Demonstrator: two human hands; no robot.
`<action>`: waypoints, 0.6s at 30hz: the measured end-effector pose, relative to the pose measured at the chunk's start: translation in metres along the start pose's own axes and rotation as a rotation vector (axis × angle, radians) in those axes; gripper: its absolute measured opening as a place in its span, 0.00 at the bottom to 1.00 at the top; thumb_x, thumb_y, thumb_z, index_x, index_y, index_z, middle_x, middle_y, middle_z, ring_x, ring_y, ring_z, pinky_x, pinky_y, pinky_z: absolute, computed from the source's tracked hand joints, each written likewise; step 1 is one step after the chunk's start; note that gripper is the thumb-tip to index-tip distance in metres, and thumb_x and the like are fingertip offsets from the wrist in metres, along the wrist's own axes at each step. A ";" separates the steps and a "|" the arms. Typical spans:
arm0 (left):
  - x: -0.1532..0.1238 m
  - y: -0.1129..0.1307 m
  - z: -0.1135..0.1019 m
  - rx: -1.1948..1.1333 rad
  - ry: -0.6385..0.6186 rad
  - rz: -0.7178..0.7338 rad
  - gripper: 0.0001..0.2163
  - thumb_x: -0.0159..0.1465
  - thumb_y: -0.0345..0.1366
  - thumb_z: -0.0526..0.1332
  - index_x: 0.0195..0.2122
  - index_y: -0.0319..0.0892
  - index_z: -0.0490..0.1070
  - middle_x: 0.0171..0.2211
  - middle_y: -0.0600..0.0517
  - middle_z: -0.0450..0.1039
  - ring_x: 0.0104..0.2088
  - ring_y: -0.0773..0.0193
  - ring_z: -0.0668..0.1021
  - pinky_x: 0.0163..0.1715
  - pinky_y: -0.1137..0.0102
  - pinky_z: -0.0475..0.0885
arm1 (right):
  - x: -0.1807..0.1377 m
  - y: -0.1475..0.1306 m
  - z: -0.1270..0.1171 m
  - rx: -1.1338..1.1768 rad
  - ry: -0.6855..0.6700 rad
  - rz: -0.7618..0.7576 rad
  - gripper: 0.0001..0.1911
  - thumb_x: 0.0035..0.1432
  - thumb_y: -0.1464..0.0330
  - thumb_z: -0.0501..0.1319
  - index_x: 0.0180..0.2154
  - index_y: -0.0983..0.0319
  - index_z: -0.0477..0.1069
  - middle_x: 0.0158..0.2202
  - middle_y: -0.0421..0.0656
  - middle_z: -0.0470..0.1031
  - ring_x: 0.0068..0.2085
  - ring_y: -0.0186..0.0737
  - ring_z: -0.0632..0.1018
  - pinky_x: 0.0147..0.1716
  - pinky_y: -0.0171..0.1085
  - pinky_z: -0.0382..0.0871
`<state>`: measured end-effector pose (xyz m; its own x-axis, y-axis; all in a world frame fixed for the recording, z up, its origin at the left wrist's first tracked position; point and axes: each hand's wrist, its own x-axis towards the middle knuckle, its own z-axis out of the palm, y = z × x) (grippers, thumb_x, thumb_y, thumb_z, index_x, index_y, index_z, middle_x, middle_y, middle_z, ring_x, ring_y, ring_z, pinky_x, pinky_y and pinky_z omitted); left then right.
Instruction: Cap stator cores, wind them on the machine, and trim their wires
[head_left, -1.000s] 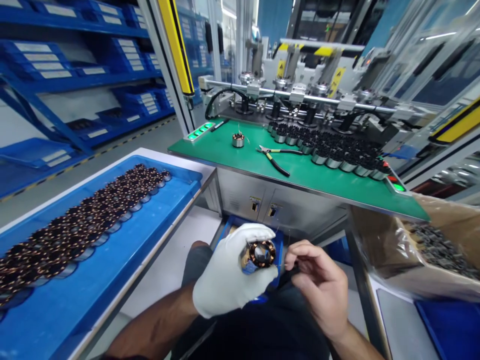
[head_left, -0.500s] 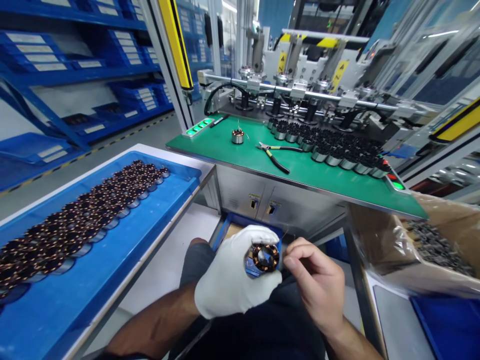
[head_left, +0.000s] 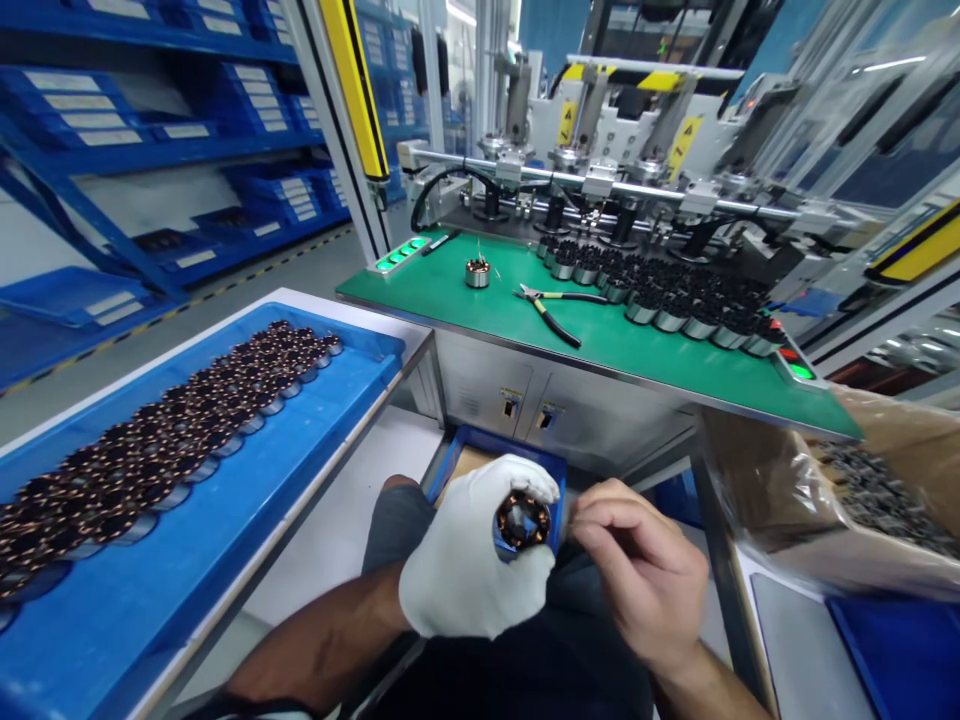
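Observation:
My left hand [head_left: 469,560], in a white glove, is wrapped round a small copper-wound stator [head_left: 523,520] held over my lap. My bare right hand [head_left: 637,575] is right beside it, fingers pinched together at the stator's right edge, apparently on a thin wire that is too fine to see clearly. On my left a blue tray [head_left: 247,500] holds several rows of similar wound stators [head_left: 172,430].
A green bench [head_left: 600,340] ahead carries one lone stator [head_left: 477,272], pliers [head_left: 551,310] and a cluster of stators [head_left: 667,295] before a winding machine [head_left: 600,180]. A plastic-lined carton of parts [head_left: 862,490] stands right. A blue bin [head_left: 495,455] sits under the bench. Blue shelving lines the left.
Both hands stayed together over my lap. The left hand turned the stator slightly, and the right hand's pinch closed in against its edge.

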<state>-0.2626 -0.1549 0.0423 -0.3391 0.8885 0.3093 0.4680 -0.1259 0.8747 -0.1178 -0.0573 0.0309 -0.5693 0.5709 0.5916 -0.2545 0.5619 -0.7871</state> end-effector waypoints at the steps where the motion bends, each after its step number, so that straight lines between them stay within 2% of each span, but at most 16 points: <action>1: -0.001 -0.002 0.000 -0.023 0.016 -0.004 0.11 0.49 0.27 0.62 0.34 0.44 0.71 0.34 0.51 0.76 0.36 0.56 0.78 0.42 0.62 0.76 | -0.001 0.003 -0.001 0.015 0.000 0.029 0.07 0.63 0.77 0.58 0.36 0.61 0.72 0.31 0.40 0.73 0.33 0.32 0.74 0.32 0.33 0.69; 4: -0.003 -0.012 -0.002 -0.080 0.038 -0.008 0.14 0.50 0.27 0.61 0.38 0.44 0.73 0.39 0.49 0.77 0.40 0.53 0.79 0.43 0.60 0.76 | 0.000 0.009 -0.004 0.021 -0.032 0.087 0.08 0.64 0.76 0.57 0.42 0.61 0.73 0.33 0.41 0.72 0.35 0.34 0.75 0.34 0.35 0.70; 7: -0.004 -0.017 -0.001 -0.126 -0.006 0.000 0.13 0.52 0.28 0.60 0.39 0.46 0.73 0.35 0.50 0.77 0.36 0.55 0.79 0.36 0.63 0.77 | 0.003 0.009 -0.003 -0.009 -0.093 0.025 0.08 0.62 0.77 0.60 0.41 0.61 0.73 0.34 0.42 0.73 0.36 0.34 0.75 0.35 0.35 0.70; 9: -0.003 -0.014 -0.001 -0.143 -0.035 0.004 0.13 0.51 0.27 0.60 0.38 0.46 0.73 0.33 0.51 0.77 0.34 0.56 0.79 0.36 0.63 0.77 | 0.002 0.005 0.000 -0.042 -0.074 -0.012 0.08 0.61 0.80 0.60 0.36 0.62 0.73 0.32 0.41 0.73 0.34 0.33 0.74 0.33 0.34 0.69; 11: -0.002 -0.007 -0.002 -0.128 -0.042 0.002 0.15 0.49 0.27 0.60 0.38 0.45 0.72 0.35 0.51 0.77 0.36 0.56 0.79 0.39 0.63 0.77 | -0.001 -0.001 0.003 -0.066 -0.030 -0.043 0.09 0.59 0.82 0.59 0.35 0.63 0.72 0.30 0.41 0.72 0.32 0.33 0.73 0.31 0.34 0.68; 14: -0.002 0.004 -0.005 -0.103 -0.042 -0.006 0.16 0.47 0.26 0.60 0.38 0.44 0.72 0.36 0.50 0.76 0.37 0.57 0.78 0.43 0.63 0.75 | -0.009 -0.005 0.007 -0.051 0.001 -0.145 0.12 0.57 0.84 0.59 0.37 0.65 0.73 0.30 0.42 0.72 0.33 0.35 0.74 0.32 0.36 0.70; 18: -0.001 0.006 -0.008 -0.166 -0.119 -0.018 0.12 0.48 0.28 0.61 0.35 0.43 0.72 0.34 0.51 0.76 0.35 0.58 0.78 0.41 0.64 0.75 | -0.012 0.001 0.002 0.028 -0.060 -0.211 0.16 0.56 0.84 0.60 0.44 0.64 0.73 0.34 0.44 0.73 0.36 0.38 0.75 0.36 0.40 0.72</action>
<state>-0.2662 -0.1599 0.0500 -0.2432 0.9358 0.2553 0.3184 -0.1716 0.9323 -0.1130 -0.0651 0.0232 -0.5461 0.4056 0.7330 -0.3937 0.6480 -0.6520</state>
